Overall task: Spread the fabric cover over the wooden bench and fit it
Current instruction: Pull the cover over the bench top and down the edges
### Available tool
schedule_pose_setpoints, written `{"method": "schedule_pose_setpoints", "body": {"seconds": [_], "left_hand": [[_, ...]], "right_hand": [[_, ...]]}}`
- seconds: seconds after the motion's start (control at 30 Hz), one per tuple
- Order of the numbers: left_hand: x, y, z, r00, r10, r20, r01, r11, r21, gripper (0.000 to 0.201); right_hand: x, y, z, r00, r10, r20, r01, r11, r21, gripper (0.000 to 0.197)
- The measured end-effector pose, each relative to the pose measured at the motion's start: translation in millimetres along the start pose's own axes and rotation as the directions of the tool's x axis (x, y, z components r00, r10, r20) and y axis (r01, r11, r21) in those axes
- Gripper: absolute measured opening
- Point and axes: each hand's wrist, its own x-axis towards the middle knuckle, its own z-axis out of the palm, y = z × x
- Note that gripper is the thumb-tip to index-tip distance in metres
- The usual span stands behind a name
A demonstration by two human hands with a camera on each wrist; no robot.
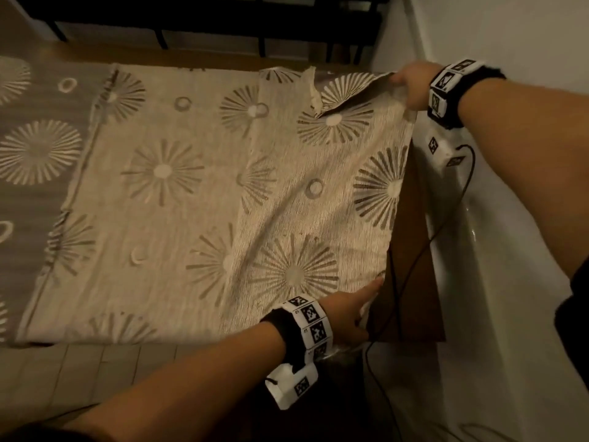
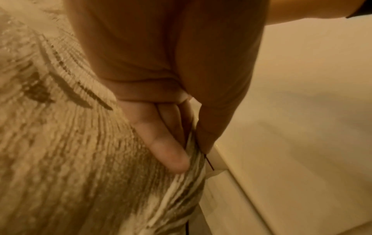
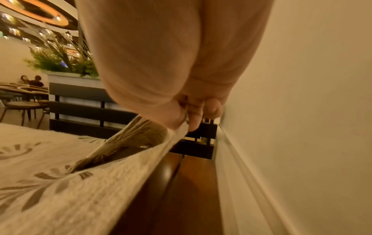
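Observation:
A beige fabric cover (image 1: 197, 199) with grey starburst and ring patterns lies spread over the wooden bench (image 1: 411, 282), whose dark brown right end shows bare. My right hand (image 1: 411, 87) pinches the cover's far right corner, lifted and folded back off the bench; the right wrist view shows the cover (image 3: 84, 182) held between thumb and fingers (image 3: 193, 117). My left hand (image 1: 353, 311) holds the near right edge, and the left wrist view shows its fingers (image 2: 167, 152) and thumb pinching the cover (image 2: 60, 159).
A white wall (image 1: 510, 154) with a baseboard ledge runs close along the bench's right end. A thin black cable (image 1: 414, 260) trails across the bare wood. A dark slatted railing (image 1: 191, 23) stands behind the bench. Tiled floor (image 1: 79, 371) lies in front. Further off are tables and seated people (image 3: 32, 81).

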Motion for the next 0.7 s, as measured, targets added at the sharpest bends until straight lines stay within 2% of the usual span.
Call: {"method": "schedule_pose_setpoints", "body": {"seconds": [0.13,0.23,0.33,0.47,0.57,0.63,0.7], "left_hand": [[21.2,25.5,12.7,1.000,-0.008,0.030,0.007,1.000,0.013,0.100],[35.6,47.1,25.3,1.000,-0.007,0.005,0.006,0.995,0.095,0.097],[56.1,64.8,36.1,0.998,0.059,0.005,-0.059,0.986,0.158,0.091],[84.4,90.4,46.9,0.987,0.034,0.160,-0.045,0.997,0.062,0.095],[97.6,106.9,54.4,0.952,0.021,0.306,-0.020,1.000,-0.007,0.095],[103.6,112.0,57.2,0.949,0.049,0.311,-0.048,0.999,-0.013,0.090],[108.1,111.7,56.3,0.963,0.051,0.263,-0.050,0.999,-0.010,0.082]], "right_hand": [[-7.0,39.7,14.1,1.000,-0.013,-0.026,0.013,1.000,-0.002,0.045],[-11.3,64.4,19.9,0.998,-0.044,-0.039,0.043,0.999,-0.008,0.035],[-18.1,89.7,23.5,0.998,-0.055,-0.035,0.053,0.997,-0.051,0.028],[-28.9,116.4,21.1,0.999,-0.010,-0.033,0.005,0.989,-0.150,0.023],[-31.7,131.3,26.0,0.999,0.000,-0.037,-0.006,0.985,-0.172,0.026],[-30.8,135.9,32.3,0.999,-0.012,-0.042,0.004,0.981,-0.194,0.026],[-29.7,138.1,40.3,0.999,-0.030,-0.043,0.021,0.979,-0.204,0.023]]}}
